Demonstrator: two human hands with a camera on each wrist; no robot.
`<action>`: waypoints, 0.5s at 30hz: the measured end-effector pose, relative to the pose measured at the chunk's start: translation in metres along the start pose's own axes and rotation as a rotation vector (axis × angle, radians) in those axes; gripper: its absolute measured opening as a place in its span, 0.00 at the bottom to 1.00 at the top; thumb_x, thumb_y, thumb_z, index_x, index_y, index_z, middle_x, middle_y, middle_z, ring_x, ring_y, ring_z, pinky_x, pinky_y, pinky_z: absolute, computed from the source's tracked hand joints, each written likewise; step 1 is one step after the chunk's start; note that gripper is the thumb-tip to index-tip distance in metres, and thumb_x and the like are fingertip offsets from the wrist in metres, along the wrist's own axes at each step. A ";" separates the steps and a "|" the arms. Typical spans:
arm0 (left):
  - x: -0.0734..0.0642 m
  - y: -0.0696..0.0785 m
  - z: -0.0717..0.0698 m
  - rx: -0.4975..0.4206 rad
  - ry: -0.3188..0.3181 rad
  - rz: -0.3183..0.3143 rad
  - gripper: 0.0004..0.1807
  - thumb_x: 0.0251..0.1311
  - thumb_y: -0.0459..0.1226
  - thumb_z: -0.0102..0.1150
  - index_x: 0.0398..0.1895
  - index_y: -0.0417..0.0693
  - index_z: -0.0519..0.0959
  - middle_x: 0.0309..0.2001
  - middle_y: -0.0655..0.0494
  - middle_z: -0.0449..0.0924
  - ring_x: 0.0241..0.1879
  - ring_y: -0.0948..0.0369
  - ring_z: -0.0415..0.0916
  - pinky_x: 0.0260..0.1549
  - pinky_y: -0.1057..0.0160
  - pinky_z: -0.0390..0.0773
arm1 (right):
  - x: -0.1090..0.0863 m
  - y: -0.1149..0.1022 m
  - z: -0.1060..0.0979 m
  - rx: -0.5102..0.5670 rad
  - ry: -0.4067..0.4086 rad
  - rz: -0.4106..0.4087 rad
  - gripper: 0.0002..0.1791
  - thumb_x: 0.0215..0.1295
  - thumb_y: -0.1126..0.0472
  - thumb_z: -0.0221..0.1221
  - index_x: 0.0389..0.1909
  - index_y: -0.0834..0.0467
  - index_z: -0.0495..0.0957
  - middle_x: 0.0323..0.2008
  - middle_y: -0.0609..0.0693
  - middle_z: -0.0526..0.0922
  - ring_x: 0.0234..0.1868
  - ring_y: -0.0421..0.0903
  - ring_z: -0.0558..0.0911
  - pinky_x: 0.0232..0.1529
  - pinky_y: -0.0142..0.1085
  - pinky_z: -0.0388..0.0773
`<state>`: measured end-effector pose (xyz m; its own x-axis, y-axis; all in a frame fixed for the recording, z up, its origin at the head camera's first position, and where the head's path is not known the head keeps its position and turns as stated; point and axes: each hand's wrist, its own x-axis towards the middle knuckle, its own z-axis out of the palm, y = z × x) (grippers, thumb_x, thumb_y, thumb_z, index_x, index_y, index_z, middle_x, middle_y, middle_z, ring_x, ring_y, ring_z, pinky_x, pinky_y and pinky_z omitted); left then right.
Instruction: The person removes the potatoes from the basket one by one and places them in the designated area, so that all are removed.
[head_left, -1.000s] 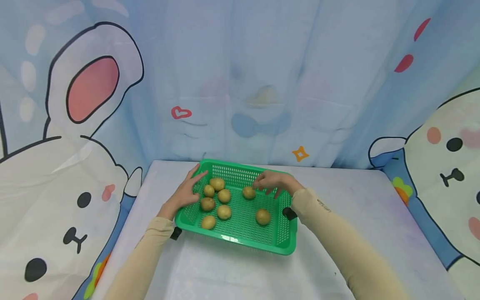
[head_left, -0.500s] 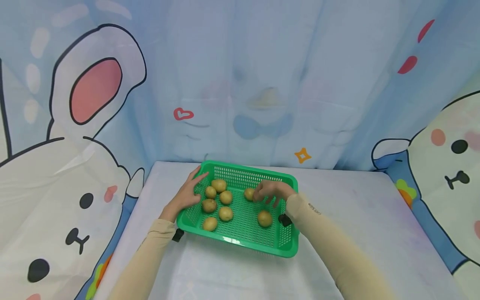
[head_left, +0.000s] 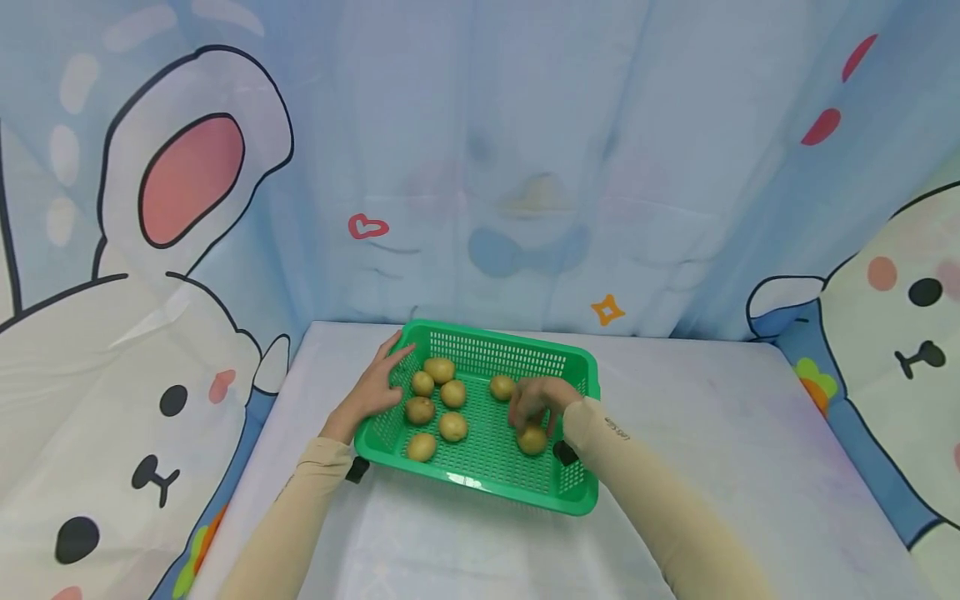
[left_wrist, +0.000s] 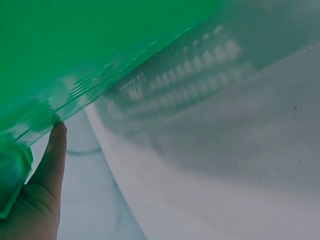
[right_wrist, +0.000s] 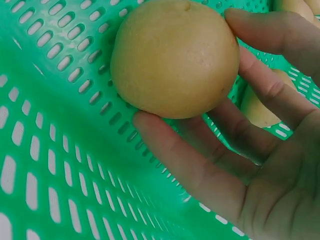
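A green plastic basket (head_left: 480, 492) with slotted walls holds several round yellow potatoes. My left hand (head_left: 372, 390) grips its left rim, the thumb on the inner side; in the left wrist view a finger (left_wrist: 54, 157) lies against the basket's outside. My right hand (head_left: 542, 398) reaches down into the right half and holds a potato (head_left: 532, 439). The right wrist view shows thumb and fingertips spread around this potato (right_wrist: 175, 60), which is close over the slotted floor. Another potato (head_left: 502, 387) lies just beyond the right hand.
Several more potatoes, among them a darker one (head_left: 420, 410), lie in the basket's left half. The basket stands on a white-covered table (head_left: 675, 400). Behind it hangs a blue printed curtain (head_left: 525, 125).
My right hand has come down and nearer, from beside the far potato to the near one, and now holds it. The left hand has stayed on the rim.
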<state>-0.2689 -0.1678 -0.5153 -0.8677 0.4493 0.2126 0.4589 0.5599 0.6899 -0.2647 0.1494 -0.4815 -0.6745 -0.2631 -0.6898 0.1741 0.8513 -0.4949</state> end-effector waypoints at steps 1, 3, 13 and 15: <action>0.000 0.000 0.000 -0.005 -0.003 0.001 0.44 0.44 0.25 0.46 0.74 0.36 0.61 0.78 0.38 0.40 0.75 0.39 0.44 0.42 0.47 0.66 | -0.001 0.000 0.000 0.001 0.004 0.005 0.12 0.52 0.70 0.65 0.39 0.61 0.85 0.39 0.53 0.82 0.41 0.52 0.82 0.38 0.47 0.82; 0.001 0.001 0.000 -0.011 -0.008 -0.003 0.44 0.44 0.26 0.47 0.74 0.36 0.60 0.78 0.39 0.40 0.75 0.39 0.42 0.44 0.46 0.66 | -0.002 0.002 0.001 0.024 0.019 0.019 0.09 0.53 0.69 0.66 0.37 0.60 0.84 0.39 0.54 0.82 0.41 0.53 0.82 0.37 0.47 0.82; -0.001 0.006 -0.001 0.005 -0.006 -0.034 0.44 0.44 0.26 0.47 0.73 0.31 0.59 0.77 0.38 0.40 0.75 0.40 0.43 0.47 0.46 0.66 | -0.010 0.010 -0.019 0.112 0.066 -0.065 0.08 0.60 0.65 0.62 0.37 0.64 0.85 0.38 0.54 0.83 0.44 0.54 0.82 0.36 0.48 0.83; -0.001 0.007 -0.001 0.011 -0.004 -0.029 0.44 0.43 0.26 0.47 0.73 0.30 0.59 0.77 0.37 0.41 0.75 0.39 0.43 0.46 0.46 0.66 | -0.016 0.011 -0.029 0.119 0.088 -0.092 0.09 0.60 0.65 0.61 0.37 0.64 0.85 0.38 0.55 0.84 0.43 0.54 0.83 0.38 0.49 0.83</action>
<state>-0.2651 -0.1652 -0.5103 -0.8800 0.4355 0.1898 0.4355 0.5801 0.6883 -0.2724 0.1757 -0.4604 -0.7509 -0.2921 -0.5923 0.1891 0.7643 -0.6166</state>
